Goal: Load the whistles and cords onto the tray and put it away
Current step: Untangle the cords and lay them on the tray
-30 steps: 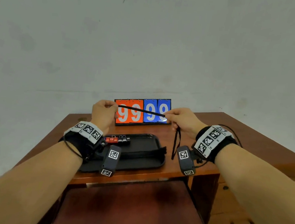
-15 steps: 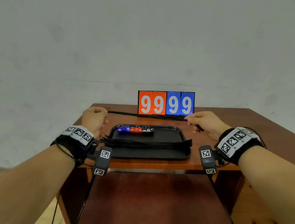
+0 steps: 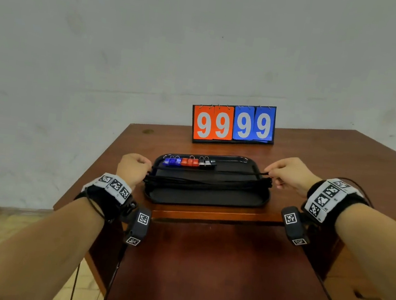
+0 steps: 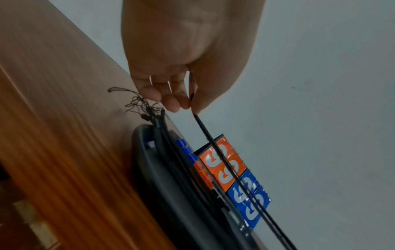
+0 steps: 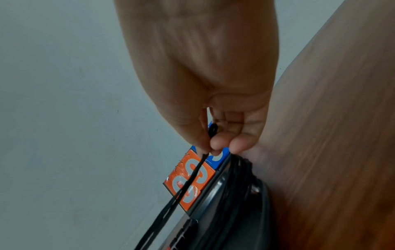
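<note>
- The cord [image 3: 210, 171] has come down since a moment ago — then it was stretched just in front of the scoreboard [image 3: 233, 123], now it is held taut over the tray [image 3: 207, 197], between the whistles and the cords already laid there.
- The left hand [image 3: 132, 168] pinches one end of it between thumb and curled fingertips [image 4: 171, 103], at the tray's left end; the wrist view shows the cord running from that pinch as two thin black strands.
- The right hand [image 3: 288, 173] pinches the other end the same way, thumb against forefinger, with a small loop of cord poking up above the pinch [image 5: 212, 130]; this hand is at the tray's right end.
- Beneath the taut cord lies the bundle [image 3: 206, 184] of black cords, running the length of the tray and overhanging both short ends; thin loops at its left tips rest on the table [image 3: 340, 162].
- The whistles [image 3: 189, 161] sit in a row along the tray's far edge — blue at the left, red in the middle, dark and silver ones at the right.
- The tray sits near the table's front edge, with the scoreboard upright behind it, showing 99 in orange and 99 in blue.
</note>
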Demonstrator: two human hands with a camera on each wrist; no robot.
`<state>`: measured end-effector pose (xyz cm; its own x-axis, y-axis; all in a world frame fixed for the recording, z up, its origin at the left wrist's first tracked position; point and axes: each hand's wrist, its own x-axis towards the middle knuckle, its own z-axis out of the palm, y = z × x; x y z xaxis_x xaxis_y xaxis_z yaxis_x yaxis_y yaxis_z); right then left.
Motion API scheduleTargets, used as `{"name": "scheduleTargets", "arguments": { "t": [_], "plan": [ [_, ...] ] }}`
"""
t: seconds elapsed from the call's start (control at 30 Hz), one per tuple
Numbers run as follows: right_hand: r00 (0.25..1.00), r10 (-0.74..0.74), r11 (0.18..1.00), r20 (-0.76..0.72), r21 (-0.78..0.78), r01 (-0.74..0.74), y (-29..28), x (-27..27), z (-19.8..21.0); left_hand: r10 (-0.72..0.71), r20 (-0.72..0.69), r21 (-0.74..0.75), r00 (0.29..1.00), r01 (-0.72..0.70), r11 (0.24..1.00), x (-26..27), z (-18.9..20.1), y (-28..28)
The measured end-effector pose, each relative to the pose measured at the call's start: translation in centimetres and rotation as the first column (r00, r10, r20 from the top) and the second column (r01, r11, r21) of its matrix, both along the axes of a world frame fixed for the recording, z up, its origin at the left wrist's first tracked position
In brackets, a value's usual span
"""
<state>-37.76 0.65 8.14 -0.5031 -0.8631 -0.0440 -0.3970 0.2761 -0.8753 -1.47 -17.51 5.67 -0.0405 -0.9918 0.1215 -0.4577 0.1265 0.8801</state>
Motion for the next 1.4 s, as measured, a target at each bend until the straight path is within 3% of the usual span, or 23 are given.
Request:
{"name": "scheduleTargets", "arguments": {
  "t": [0.2,0.37,0.83,1.03,1.13,1.23,1.4],
  "plan": [
    [0.986,0.01,0.999,-0.165,0.037,-0.004,-1.0,-0.5,-0.9,-0.021,0.274,-0.05,0.961,0.036,0.998,0.1,-0.2,0.0],
    [0.963,0.003,0.998,-0.27,0.06,0.014,-1.5,-0.8,-1.7,-0.049,0.388,-0.07,0.92,0.082,0.994,0.3,-0.4,-0.3],
    [0.904,0.053,0.995,-0.424,0.097,-0.013,-1.8,-0.5,-2.1,-0.115,0.54,-0.046,0.834,0.166,0.985,0.4,0.0,-0.2],
    [0.839,0.094,0.994,-0.535,0.094,-0.051,-2.3,-0.3,-2.1,-0.052,0.603,-0.14,0.796,0.169,0.976,-0.2,0.1,-0.1],
    [0.752,0.212,0.977,-0.625,0.155,-0.147,-2.8,0.0,-1.5,-0.091,0.674,-0.139,0.733,0.246,0.959,-1.2,0.7,0.0],
    [0.666,0.399,0.914,-0.63,0.329,-0.236,-3.2,0.7,-1.2,-0.235,0.759,-0.011,0.608,0.373,0.928,-1.8,0.9,0.4],
    [0.612,0.519,0.844,-0.597,0.47,-0.258,-3.5,1.4,-1.3,-0.307,0.809,0.076,0.502,0.428,0.901,-2.5,0.7,0.9]
  ]
}}
